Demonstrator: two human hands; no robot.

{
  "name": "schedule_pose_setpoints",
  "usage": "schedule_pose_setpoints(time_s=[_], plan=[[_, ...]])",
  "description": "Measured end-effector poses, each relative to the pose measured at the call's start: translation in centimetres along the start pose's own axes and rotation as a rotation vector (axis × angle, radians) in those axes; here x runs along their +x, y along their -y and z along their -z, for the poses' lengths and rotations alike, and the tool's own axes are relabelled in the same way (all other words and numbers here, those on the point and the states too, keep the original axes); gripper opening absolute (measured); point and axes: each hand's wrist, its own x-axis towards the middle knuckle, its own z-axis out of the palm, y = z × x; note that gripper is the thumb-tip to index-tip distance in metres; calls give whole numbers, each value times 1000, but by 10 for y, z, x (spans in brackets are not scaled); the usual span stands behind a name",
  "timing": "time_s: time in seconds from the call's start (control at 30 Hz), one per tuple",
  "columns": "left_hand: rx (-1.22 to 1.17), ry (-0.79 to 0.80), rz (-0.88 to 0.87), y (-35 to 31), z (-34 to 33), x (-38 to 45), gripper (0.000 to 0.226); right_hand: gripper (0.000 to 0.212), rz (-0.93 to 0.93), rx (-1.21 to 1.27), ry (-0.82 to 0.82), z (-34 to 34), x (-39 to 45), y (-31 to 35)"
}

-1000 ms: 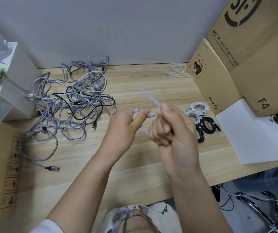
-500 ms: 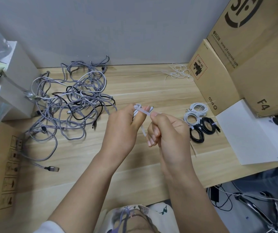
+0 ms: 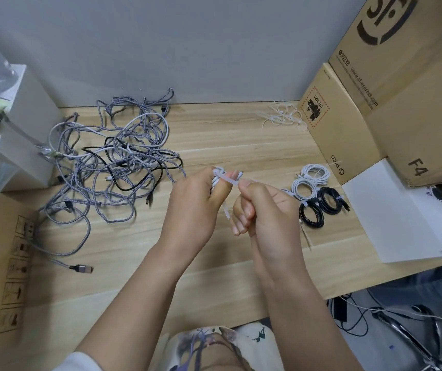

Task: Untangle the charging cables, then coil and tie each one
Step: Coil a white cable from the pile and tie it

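At nine o'clock on the desk (image 3: 241, 140) the tangled cables (image 3: 112, 167) lay unsorted; four tied coils (image 3: 317, 195) sat at three o'clock. Centre, the left hand (image 3: 193, 210) gripped a white coil (image 3: 218, 176) while the right hand (image 3: 265, 207) pinched the zip tie (image 3: 229, 180) around it. Tying looked under way; cinching it needs a firm pull.

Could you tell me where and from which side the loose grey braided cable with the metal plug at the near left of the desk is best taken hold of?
Probably by the metal plug itself or the braid just behind it. It lies flat and alone on bare desk, clear of the tangled pile, so coming from above and the near side, pinching across its narrow sides, looks easiest. The left hand is nearer, though it grips the white cable coil.
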Motion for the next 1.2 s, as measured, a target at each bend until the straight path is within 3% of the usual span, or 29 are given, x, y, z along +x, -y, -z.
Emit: schedule_pose_setpoints(time_s=[0.3,0.5,0.67,0.97,1.1,1.2], plan=[[11,-26,-8,3,-1,0,34,54,-3,-57,-3,-2,0,-4],[34,-76,3,7,-4,-2,39,42,-14,-48,29,-9,0,-9],[143,-110,-3,3,-1,-2,43,58,-1,-49,24,-14,-3,-10],[293,-117,-91,2,-1,-2,50,57,19,-69,10,-14,1,-11],[350,-12,-147,9,0,0,27,51,29,-88,-17,-5,7,-12],[344,79,-194,7,4,1,27,46,42,-179,-18,7,16,-12]])
